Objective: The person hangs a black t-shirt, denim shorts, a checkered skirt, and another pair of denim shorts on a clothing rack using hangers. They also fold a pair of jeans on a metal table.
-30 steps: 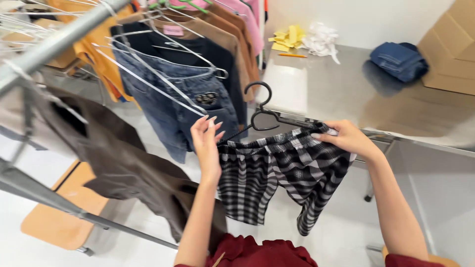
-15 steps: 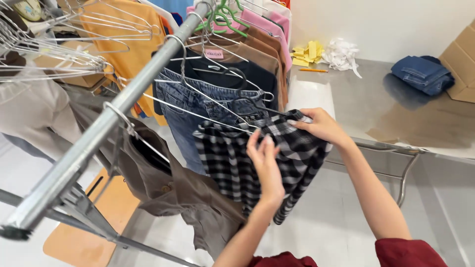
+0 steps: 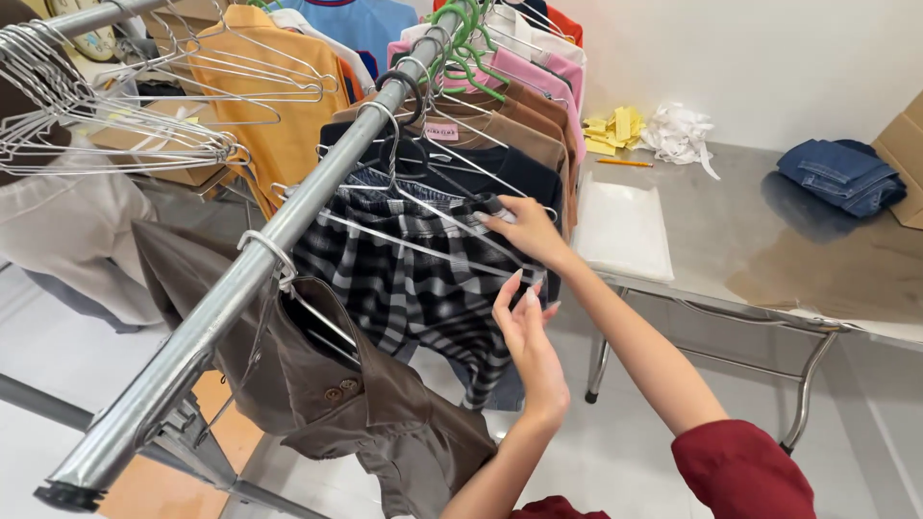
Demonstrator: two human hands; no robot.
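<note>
Plaid shorts (image 3: 423, 288) hang off a wire hanger (image 3: 423, 207) hooked over the steel rail (image 3: 260, 259), wedged between a brown jacket (image 3: 356, 404) nearer the rail's end and a dark top (image 3: 500, 168) behind. Right hand (image 3: 524, 231) sits at the shorts' upper edge, fingers curled round the fabric and the hanger's shoulder, pinching them together. Left hand (image 3: 529, 332) comes up just below it, fingers loosely spread and pointing up, fingertips brushing the hanging side of the plaid; whether it truly grips the cloth is hard to tell. Both sleeves are dark red. Further along the rail hang brown, pink and orange garments, with green hangers (image 3: 471, 38) bunched near the far end. Over on the left, a cluster of bare wire hangers (image 3: 106, 106) juts out from a second rail. To the right stands a metal table (image 3: 769, 250) carrying folded jeans (image 3: 841, 178), a flat white bag (image 3: 623, 229), yellow paper scraps (image 3: 613, 130), a pencil and crumpled white stuff (image 3: 681, 135).
</note>
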